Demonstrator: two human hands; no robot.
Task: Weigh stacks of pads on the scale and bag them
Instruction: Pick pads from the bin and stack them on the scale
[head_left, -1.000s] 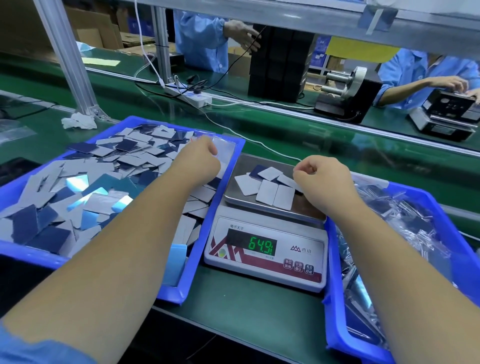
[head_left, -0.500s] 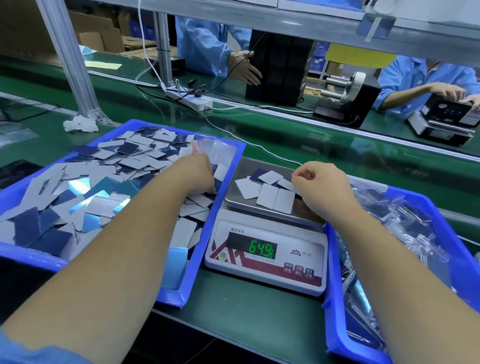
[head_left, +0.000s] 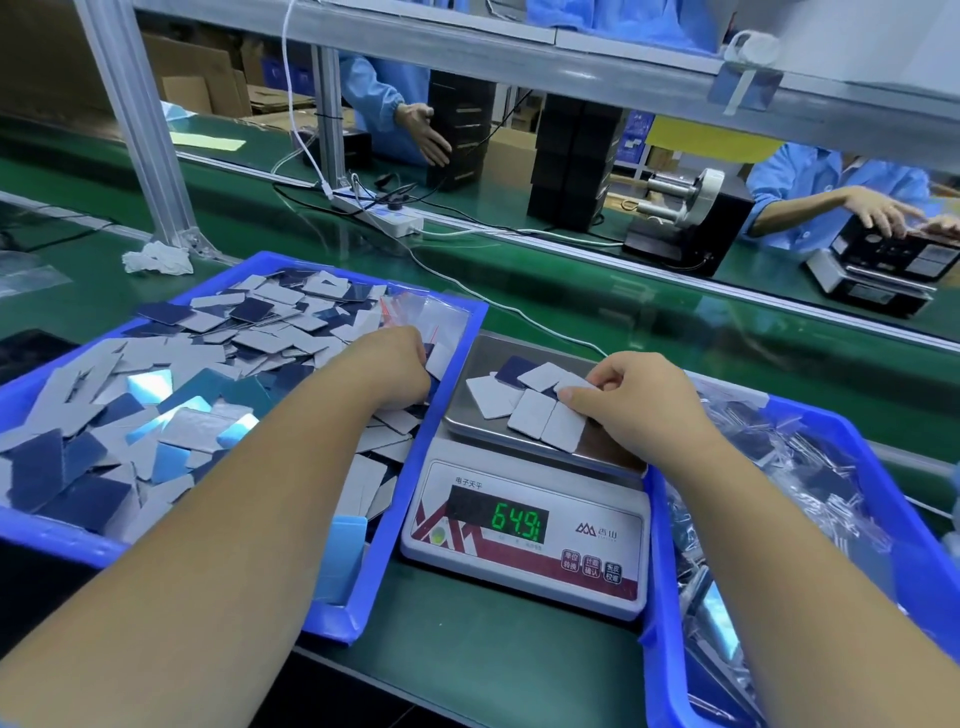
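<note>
Brushed metal scale pan (head_left: 478, 415), matt grey pads (head_left: 558, 428), glossy blue plastic bin (head_left: 410, 499), shiny green belt (head_left: 571, 291)

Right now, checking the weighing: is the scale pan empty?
No, several pads lie on the scale pan, and the right hand pinches one.

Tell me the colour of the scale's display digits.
Green, on the scale's display; head view.
</note>
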